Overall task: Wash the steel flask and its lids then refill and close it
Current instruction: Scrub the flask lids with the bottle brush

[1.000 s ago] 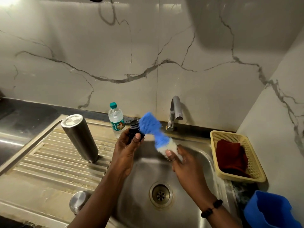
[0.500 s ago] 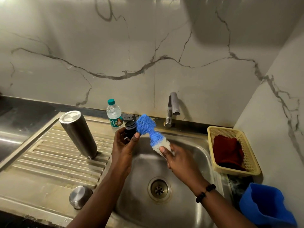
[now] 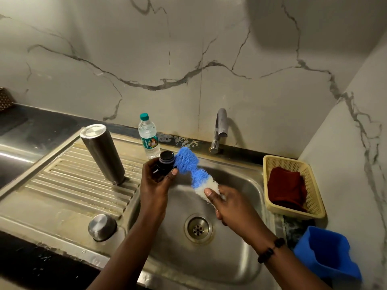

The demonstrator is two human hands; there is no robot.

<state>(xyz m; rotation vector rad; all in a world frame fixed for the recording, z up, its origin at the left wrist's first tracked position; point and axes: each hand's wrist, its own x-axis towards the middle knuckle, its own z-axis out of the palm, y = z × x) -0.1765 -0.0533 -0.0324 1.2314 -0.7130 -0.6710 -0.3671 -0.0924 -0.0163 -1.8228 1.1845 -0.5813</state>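
I hold the black inner lid (image 3: 164,164) in my left hand (image 3: 156,185), fingers curled round its body and thumb pinching its side, above the back left part of the sink (image 3: 247,258). My right hand (image 3: 229,208) grips the brush (image 3: 193,171) at its white end, fingers wrapped round it, thumb laid on the bristles.

What matters for the next stroke is how the brush lies: its long axis runs from my right hand up and to the left, and its blue head is touching the right side of the lid near its top. So the lid lies up and left of my right hand, at the far tip of the brush, while my left hand has it directly. I judge that scrubbing means working the brush along that slanted line while my left hand turns the lid to present a fresh side.

The steel flask (image 3: 102,153) stands mouth down on the ribbed drainboard (image 3: 62,181), to the left of the sink, leaning a little and well apart from both hands. The steel outer lid (image 3: 102,227) sits at the drainboard's near edge, just beside the sink's near left corner. A plastic water bottle (image 3: 148,136) stands at the back edge, behind the lid I hold. The tap (image 3: 219,130) shows no water running that I can make out.
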